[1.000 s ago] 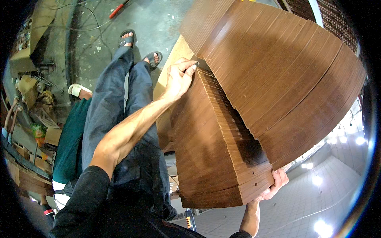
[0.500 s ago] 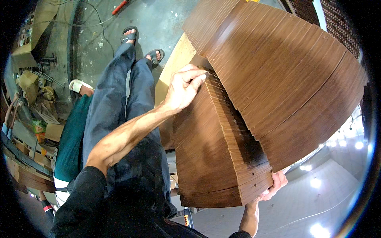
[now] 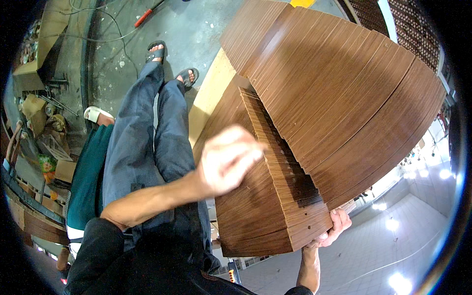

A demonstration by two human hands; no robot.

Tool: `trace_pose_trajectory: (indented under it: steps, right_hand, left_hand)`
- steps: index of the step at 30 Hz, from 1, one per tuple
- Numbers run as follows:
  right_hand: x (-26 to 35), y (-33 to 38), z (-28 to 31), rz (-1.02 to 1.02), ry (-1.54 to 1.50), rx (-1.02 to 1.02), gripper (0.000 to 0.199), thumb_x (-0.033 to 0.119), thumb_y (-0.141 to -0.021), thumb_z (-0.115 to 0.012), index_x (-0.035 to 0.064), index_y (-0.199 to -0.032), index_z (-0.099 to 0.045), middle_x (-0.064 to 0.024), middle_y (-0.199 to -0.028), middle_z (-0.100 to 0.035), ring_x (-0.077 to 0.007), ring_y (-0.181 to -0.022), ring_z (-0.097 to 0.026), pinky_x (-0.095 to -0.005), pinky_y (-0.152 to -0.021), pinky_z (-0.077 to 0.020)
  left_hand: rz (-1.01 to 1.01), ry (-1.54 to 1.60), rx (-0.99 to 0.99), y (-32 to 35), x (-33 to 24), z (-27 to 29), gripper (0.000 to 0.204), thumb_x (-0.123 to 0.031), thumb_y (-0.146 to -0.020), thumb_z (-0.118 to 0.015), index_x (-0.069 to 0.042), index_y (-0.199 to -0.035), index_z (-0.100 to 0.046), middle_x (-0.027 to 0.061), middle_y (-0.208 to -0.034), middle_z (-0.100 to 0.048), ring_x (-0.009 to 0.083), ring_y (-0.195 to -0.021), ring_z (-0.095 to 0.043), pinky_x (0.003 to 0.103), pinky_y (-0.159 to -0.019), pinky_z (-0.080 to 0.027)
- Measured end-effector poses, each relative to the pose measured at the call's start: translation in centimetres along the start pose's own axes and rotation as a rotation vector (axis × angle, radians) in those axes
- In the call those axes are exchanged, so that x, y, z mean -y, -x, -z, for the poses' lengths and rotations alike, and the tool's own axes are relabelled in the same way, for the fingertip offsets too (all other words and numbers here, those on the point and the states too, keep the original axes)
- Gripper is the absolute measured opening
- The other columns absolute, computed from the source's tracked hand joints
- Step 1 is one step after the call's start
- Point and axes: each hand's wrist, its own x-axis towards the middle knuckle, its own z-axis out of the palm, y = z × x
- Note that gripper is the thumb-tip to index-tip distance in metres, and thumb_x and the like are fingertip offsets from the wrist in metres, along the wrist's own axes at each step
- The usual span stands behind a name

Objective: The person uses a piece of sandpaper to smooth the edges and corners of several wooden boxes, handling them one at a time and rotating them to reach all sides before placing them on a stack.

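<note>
A large brown wood-grain surface [image 3: 344,98], made up of many narrow strips side by side, curves across the right. Beside it lies a second brown wood-grain piece [image 3: 250,211] with a stepped, jagged edge; a dark gap runs between the two. Over that jagged edge is my left hand [image 3: 228,160], blurred by motion, its fingers curled together in a pinch; whether something small is between them cannot be made out. My right hand [image 3: 337,228] grips the lower right end of the second piece, near two small dark holes, fingers wrapped round its edge.
A pale yellow board [image 3: 214,88] lies beyond the pieces. On the left sits a person in a green garment [image 3: 91,177], close to my legs. A red-handled tool [image 3: 143,18] and a cable [image 3: 120,37] lie on the grey floor. Cardboard boxes [image 3: 27,73] stand at the far left.
My left hand has moved down along the jagged edge toward me, from the far end to about the middle. My right hand keeps its hold.
</note>
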Motion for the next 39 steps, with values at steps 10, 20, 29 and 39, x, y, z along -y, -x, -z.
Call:
trace_pose_trajectory:
  steps: [10,20,29,39]
  right_hand:
    - [-0.1,0.3,0.9,-0.053,-0.056,0.042,0.057,0.061,-0.096,-0.041,0.0106,-0.115,-0.06,-0.0126,-0.12,-0.058,-0.0334,-0.115,-0.05,-0.053,-0.097,-0.0393]
    - [-2.4,2.1,1.2,-0.037,-0.066,0.034,0.064,0.065,-0.094,-0.039,0.0087,-0.114,-0.062,-0.0134,-0.119,-0.059,-0.0343,-0.113,-0.05,-0.0541,-0.098,-0.0394]
    - [-2.1,2.4,1.8,-0.041,-0.052,0.023,0.067,0.065,-0.095,-0.036,0.0062,-0.113,-0.063,-0.0155,-0.117,-0.059,-0.0341,-0.11,-0.051,-0.0545,-0.097,-0.0394]
    - [0.7,-0.9,-0.1,0.014,-0.059,0.026,0.062,0.057,-0.101,-0.037,0.0006,-0.109,-0.063,-0.0171,-0.107,-0.062,-0.0332,-0.103,-0.054,-0.0505,-0.096,-0.0396]
  left_hand:
    - [0.377,-0.083,-0.178,-4.5,13.3,2.2,0.017,-0.016,-0.089,-0.072,-0.001,-0.097,-0.076,0.0078,-0.084,-0.069,0.018,-0.078,-0.064,0.032,-0.072,-0.05]
    - [-0.023,-0.06,-0.059,-3.3,5.9,0.6,0.008,-0.005,-0.088,-0.072,-0.002,-0.095,-0.074,0.0066,-0.079,-0.066,0.0143,-0.07,-0.06,0.028,-0.063,-0.048]
    - [0.136,-0.016,-0.299,-5.1,10.9,-0.6,0.006,-0.003,-0.088,-0.069,0.001,-0.092,-0.072,0.0042,-0.076,-0.06,0.0111,-0.067,-0.052,0.027,-0.061,-0.044]
    - [-0.172,0.208,0.01,2.7,-9.3,-3.6,0.015,0.0,-0.075,-0.076,0.0,-0.091,-0.074,0.0095,-0.076,-0.066,0.0204,-0.06,-0.059,0.033,-0.052,-0.045]
